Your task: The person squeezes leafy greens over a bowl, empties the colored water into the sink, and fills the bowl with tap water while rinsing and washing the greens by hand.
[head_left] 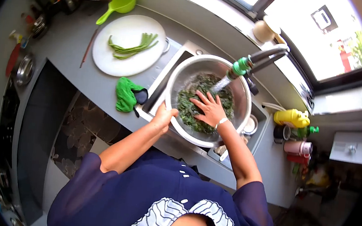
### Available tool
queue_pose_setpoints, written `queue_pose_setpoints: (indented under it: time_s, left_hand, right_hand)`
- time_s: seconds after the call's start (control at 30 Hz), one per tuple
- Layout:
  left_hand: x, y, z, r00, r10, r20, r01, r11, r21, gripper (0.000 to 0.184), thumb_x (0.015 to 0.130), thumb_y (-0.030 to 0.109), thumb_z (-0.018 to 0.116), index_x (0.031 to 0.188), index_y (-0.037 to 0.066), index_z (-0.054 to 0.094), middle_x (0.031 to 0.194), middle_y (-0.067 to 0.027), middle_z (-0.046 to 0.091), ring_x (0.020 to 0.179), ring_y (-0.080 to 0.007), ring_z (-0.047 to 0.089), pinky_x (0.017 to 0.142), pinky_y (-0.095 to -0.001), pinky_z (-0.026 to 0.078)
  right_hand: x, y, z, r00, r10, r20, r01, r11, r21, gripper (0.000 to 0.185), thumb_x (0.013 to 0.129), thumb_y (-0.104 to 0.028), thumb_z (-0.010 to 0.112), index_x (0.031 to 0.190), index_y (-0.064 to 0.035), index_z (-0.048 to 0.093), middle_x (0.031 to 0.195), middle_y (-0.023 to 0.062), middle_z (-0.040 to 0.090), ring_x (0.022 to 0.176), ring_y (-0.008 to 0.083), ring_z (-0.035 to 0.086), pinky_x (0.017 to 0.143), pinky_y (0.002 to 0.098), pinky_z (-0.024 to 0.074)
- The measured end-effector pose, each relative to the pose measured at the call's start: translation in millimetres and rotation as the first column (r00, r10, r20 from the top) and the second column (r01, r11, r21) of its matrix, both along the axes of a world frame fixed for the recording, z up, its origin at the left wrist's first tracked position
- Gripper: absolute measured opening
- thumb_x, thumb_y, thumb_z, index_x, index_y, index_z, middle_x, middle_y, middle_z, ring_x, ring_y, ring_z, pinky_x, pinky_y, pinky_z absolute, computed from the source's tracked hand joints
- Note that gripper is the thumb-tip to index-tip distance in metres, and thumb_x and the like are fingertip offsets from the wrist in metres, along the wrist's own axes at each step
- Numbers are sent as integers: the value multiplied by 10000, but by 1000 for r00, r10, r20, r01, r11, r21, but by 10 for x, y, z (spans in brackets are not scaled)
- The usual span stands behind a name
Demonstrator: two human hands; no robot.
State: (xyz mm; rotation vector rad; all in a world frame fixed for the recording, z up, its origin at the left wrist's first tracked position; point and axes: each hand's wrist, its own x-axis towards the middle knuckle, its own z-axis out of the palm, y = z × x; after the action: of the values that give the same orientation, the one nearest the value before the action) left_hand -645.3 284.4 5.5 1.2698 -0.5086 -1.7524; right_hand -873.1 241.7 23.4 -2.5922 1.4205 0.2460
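Observation:
A large metal bowl rests over the sink, with chopped leafy greens and water inside it. Water runs from the green-collared faucet onto the greens. My left hand grips the bowl's rim at its left side, thumb over the edge. My right hand, with a band at the wrist, lies on the greens with its fingers spread. To the left, long green beans lie on a round white board.
A green cloth lies by the sink's left edge. Behind the board is a green strainer. Right of the sink stand a yellow bottle and a pink container. A grey tray sits beneath the bowl's right side.

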Motion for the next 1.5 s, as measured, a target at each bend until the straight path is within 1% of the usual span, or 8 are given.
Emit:
queue_pose_setpoints:
  time_s: [0.27, 0.37, 0.63, 0.93, 1.03, 1.17, 1.27, 1.5]
  left_hand:
    - [35, -41, -16, 998, -62, 20, 60, 996, 68, 443, 669, -70, 565, 1096, 32, 505, 838, -61, 519, 687, -182, 522, 592, -327, 491]
    - [27, -39, -26, 998, -57, -4, 57, 997, 44, 447, 671, -69, 558, 1103, 34, 504, 844, -63, 519, 706, -186, 526, 613, -332, 503]
    - [42, -29, 4, 999, -48, -19, 50, 995, 86, 498, 651, -83, 548, 1133, 34, 500, 882, -68, 531, 767, -203, 536, 655, -351, 510]
    - [55, -35, 8, 999, -17, 31, 15, 998, 60, 511, 656, -91, 538, 1154, 10, 491, 854, -60, 526, 696, -165, 513, 573, -297, 458]
    - [56, -21, -58, 999, -41, 25, 39, 997, 71, 503, 655, -93, 541, 1145, 12, 500, 868, -59, 530, 706, -169, 509, 584, -296, 458]
    - [83, 20, -183, 998, -55, 7, 54, 997, 60, 429, 661, -84, 566, 1071, 27, 504, 857, -58, 518, 737, -183, 523, 631, -343, 487]
    - [50, 21, -127, 1000, -23, 16, 23, 999, 37, 432, 662, -84, 567, 1075, 28, 507, 858, -58, 530, 740, -178, 526, 626, -333, 485]
    - [76, 19, -47, 998, -46, 33, 46, 999, 28, 471, 643, -95, 545, 1100, 10, 505, 873, -69, 546, 762, -183, 539, 660, -293, 480]
  right_hand:
    - [-10, 10, -22, 796, -375, 474, 483, 866, -126, 204, 770, -125, 632, 973, -143, 646, 995, 68, 562, 986, 270, 550, 832, 400, 492]
    - [222, 106, -120, 931, 2, 366, 34, 995, -90, 180, 761, -156, 645, 940, -166, 651, 970, 47, 547, 974, 253, 546, 817, 358, 490]
    - [157, 222, -195, 990, -122, 66, 113, 986, 120, 576, 812, -398, 595, 1358, -276, 460, 1526, 97, 244, 1416, 321, 194, 1111, 576, 212]
    - [-205, 215, -108, 889, -445, 108, 420, 886, 198, 534, 730, -185, 679, 1246, -207, 545, 1241, 152, 521, 1101, 370, 523, 913, 423, 463]
    - [-87, 166, -281, 748, -471, 468, 377, 881, 284, 345, 690, -107, 646, 1035, -118, 632, 966, 186, 619, 961, 359, 592, 878, 414, 473]
    - [-121, -31, -28, 625, -565, 539, 508, 818, 269, 355, 769, -141, 627, 1122, -174, 624, 1185, 158, 560, 1072, 357, 549, 938, 431, 435]
    - [78, 132, 90, 901, -337, 272, 398, 893, -211, 430, 783, -266, 658, 1207, -221, 595, 1357, 123, 459, 1236, 363, 430, 994, 508, 362]
    - [41, 89, -142, 995, -37, 95, 34, 999, 30, 561, 827, -453, 606, 1342, -280, 465, 1474, 68, 342, 1380, 294, 281, 1088, 557, 251]
